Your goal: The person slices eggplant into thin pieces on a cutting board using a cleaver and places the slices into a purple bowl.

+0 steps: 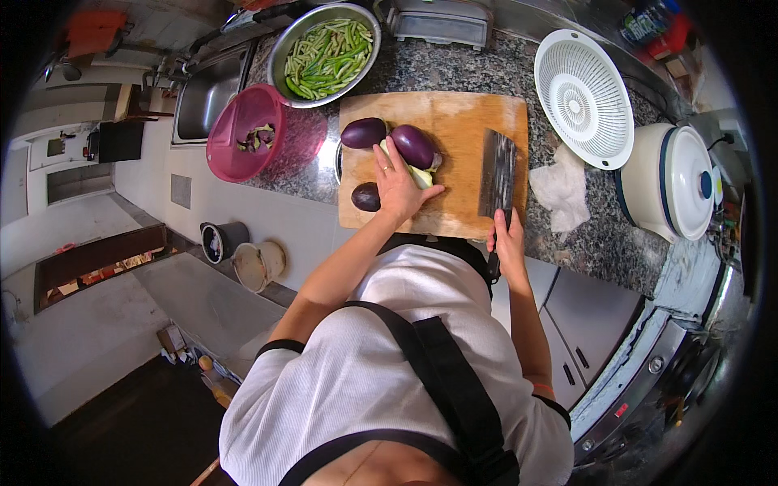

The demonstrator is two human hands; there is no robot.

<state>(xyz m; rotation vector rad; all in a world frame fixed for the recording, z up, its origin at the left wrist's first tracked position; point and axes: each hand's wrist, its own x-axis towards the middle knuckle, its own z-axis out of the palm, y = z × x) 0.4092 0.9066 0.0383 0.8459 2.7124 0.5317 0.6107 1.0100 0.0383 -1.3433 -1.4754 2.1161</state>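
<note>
On the wooden cutting board (pixel 458 219), my left hand (pixel 399 188) lies with its fingers spread over a pale, cut eggplant piece (pixel 420 176), mostly hidden beneath it. A whole-looking purple eggplant (pixel 415 147) touches that piece on the far side. Another dark purple eggplant (pixel 363 133) is at the far left of the board, and a shorter dark eggplant piece (pixel 365 197) sits left of my wrist. My right hand (pixel 509 243) is closed around the black handle of a cleaver (pixel 497 174), its broad blade over the board's right side.
A metal bowl of cut green beans (pixel 293 87) stands behind a pink basin (pixel 217 154) holding dark peels. To the right are a white colander (pixel 559 61), a crumpled white cloth (pixel 561 193) and a lidded white pot (pixel 648 178). A sink (pixel 207 101) lies far left.
</note>
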